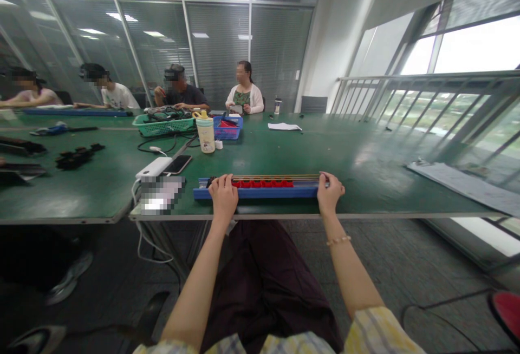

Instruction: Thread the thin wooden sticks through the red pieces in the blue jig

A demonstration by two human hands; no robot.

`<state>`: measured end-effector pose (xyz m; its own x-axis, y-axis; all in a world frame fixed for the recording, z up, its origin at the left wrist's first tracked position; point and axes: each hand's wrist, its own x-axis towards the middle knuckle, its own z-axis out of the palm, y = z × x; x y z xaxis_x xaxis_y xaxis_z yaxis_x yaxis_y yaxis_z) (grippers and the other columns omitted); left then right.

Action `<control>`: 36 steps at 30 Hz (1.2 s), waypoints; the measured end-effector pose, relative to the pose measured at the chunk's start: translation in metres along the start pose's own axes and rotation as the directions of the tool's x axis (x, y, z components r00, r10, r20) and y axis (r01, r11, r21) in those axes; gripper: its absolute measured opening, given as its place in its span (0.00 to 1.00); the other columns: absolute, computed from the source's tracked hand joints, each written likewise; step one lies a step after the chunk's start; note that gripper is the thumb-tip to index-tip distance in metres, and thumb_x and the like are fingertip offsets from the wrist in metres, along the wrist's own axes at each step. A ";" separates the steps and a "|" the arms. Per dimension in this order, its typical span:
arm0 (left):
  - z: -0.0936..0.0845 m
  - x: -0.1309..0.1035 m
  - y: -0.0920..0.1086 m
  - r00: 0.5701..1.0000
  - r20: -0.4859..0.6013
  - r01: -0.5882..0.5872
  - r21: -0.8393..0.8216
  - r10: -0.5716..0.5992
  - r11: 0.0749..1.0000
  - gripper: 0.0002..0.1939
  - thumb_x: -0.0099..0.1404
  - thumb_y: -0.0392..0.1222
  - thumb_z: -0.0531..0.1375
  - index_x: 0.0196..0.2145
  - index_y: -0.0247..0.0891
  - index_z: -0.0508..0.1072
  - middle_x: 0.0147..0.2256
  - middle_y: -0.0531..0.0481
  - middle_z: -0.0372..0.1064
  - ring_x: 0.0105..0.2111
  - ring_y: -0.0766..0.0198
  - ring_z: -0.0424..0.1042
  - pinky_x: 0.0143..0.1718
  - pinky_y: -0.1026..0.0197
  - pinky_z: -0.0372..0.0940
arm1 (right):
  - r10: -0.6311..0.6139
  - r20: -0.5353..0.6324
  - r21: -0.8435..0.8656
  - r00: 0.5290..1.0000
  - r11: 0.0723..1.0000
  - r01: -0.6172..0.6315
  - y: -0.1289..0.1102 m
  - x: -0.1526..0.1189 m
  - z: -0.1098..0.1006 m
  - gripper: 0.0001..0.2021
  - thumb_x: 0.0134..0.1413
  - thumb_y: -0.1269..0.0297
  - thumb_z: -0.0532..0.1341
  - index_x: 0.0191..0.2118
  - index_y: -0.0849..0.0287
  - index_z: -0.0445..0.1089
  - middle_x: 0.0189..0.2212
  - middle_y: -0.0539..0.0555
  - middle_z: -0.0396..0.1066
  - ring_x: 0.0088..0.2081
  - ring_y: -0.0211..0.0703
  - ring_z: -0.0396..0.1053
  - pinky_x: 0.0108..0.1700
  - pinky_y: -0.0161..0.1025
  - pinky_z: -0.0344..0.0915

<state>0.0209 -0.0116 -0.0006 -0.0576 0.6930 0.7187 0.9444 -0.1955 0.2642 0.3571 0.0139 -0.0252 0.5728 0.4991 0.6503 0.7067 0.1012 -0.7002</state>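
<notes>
A long blue plastic trough (268, 193) lies along the near edge of the green table, with a row of red pieces (262, 184) inside it. Thin yellowish rods (276, 176) stretch lengthwise above the red pieces, between my two hands. My left hand (225, 198) is closed over the trough's left end, its fingertips at the far rim beside the rods' left ends. At the other end, my right hand (330, 191) pinches the rods' right ends between thumb and fingers, just over the trough. The fingertips partly hide both ends of the rods.
Left of the trough are a white power bank (153, 168), a phone (179, 164) and cables. Beyond stand a cup (205, 135), a green basket (162, 126) and a blue basket (226, 131). A clipboard (459, 183) lies right. Several people sit across the table.
</notes>
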 end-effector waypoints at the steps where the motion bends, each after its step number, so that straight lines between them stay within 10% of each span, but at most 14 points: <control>1: 0.000 0.000 0.000 1.000 0.001 -0.001 0.001 0.001 1.000 0.21 0.67 0.37 0.50 0.55 0.36 0.69 0.53 0.38 0.68 0.53 0.47 0.60 0.54 0.46 0.56 | -0.002 -0.002 0.002 1.000 1.000 0.002 0.000 0.000 0.000 0.21 0.63 0.54 0.47 0.44 0.57 0.75 0.44 0.58 0.75 0.47 0.50 0.66 0.56 0.49 0.46; 36: 0.001 0.001 0.003 0.999 -0.031 -0.024 0.029 0.025 0.999 0.20 0.71 0.41 0.46 0.54 0.37 0.70 0.51 0.39 0.68 0.51 0.49 0.61 0.50 0.49 0.55 | 0.017 -0.208 0.146 0.978 0.989 0.014 0.009 0.007 0.000 0.19 0.63 0.58 0.50 0.44 0.65 0.73 0.42 0.64 0.73 0.46 0.49 0.69 0.53 0.46 0.62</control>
<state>0.0237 -0.0105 -0.0003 -0.0443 0.6661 0.7446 0.9546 -0.1916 0.2282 0.3671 0.0185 -0.0274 0.6586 0.3105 0.6854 0.6466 0.2324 -0.7266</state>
